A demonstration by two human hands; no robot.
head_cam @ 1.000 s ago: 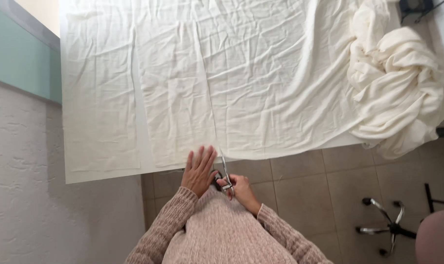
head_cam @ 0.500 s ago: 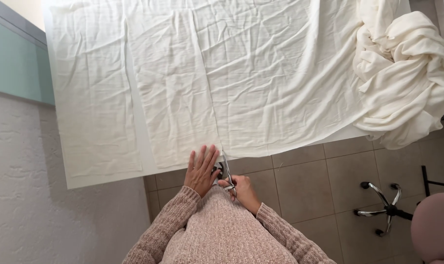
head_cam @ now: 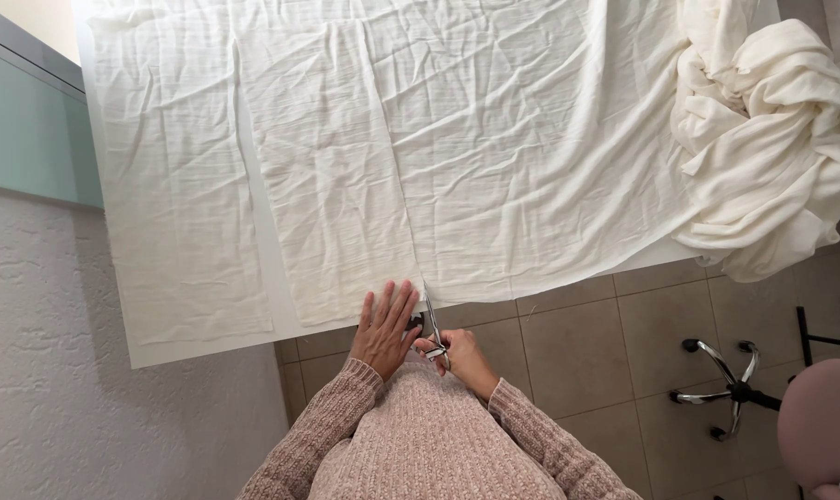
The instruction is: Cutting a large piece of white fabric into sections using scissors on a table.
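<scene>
A wide sheet of cream-white fabric [head_cam: 494, 139] lies spread over a white table [head_cam: 207, 347]. Two cut strips lie at its left, one narrow strip [head_cam: 174, 185] and one wider strip [head_cam: 332, 176]. My left hand [head_cam: 385, 329] rests flat, fingers apart, on the near edge of the wider strip. Right beside it my right hand [head_cam: 457, 355] grips a pair of scissors [head_cam: 433, 324] by the handles. The blades point away from me at the fabric's near edge, along a straight cut line.
Bunched fabric [head_cam: 771, 139] hangs off the table's right end. A textured white wall with a pale green panel [head_cam: 26, 130] runs along the left. Tiled floor [head_cam: 577, 352] lies below, with a chrome chair base [head_cam: 730, 389] and a pink seat [head_cam: 822, 421] at right.
The view has shifted a little, so the table sits further right and higher. My hands and the scissors stay at the fabric's near edge, barely moved.
</scene>
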